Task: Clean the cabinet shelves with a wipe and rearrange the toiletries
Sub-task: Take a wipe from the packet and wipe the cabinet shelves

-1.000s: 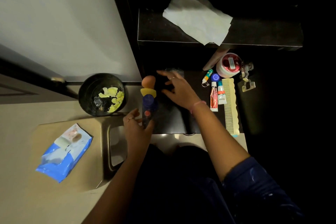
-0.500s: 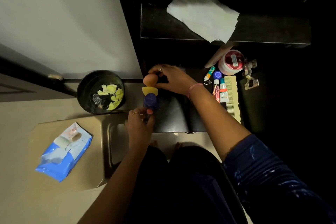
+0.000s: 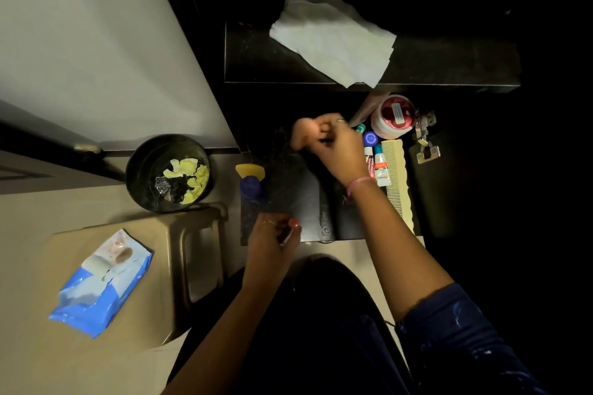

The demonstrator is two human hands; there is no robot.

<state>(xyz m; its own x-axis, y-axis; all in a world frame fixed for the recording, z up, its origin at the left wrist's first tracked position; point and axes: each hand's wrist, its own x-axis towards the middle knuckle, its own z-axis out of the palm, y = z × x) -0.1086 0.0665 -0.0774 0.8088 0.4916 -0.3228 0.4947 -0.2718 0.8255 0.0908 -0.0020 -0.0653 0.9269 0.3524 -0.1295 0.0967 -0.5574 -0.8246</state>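
Pinching a peach sponge (image 3: 300, 137), right hand (image 3: 333, 151); left hand (image 3: 272, 239) grips thin stick (image 3: 286, 237); labels unreadable.

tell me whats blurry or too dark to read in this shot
Head view: the right hand and the peach sponge it grips are motion-smeared; the cabinet interior beyond the white wipe is near black; the beige stool and wipes pack are well lit; wide-angle bending curves the edges.

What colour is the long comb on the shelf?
The long toothed plastic comb is pale cream-yellow, seen in the head view.
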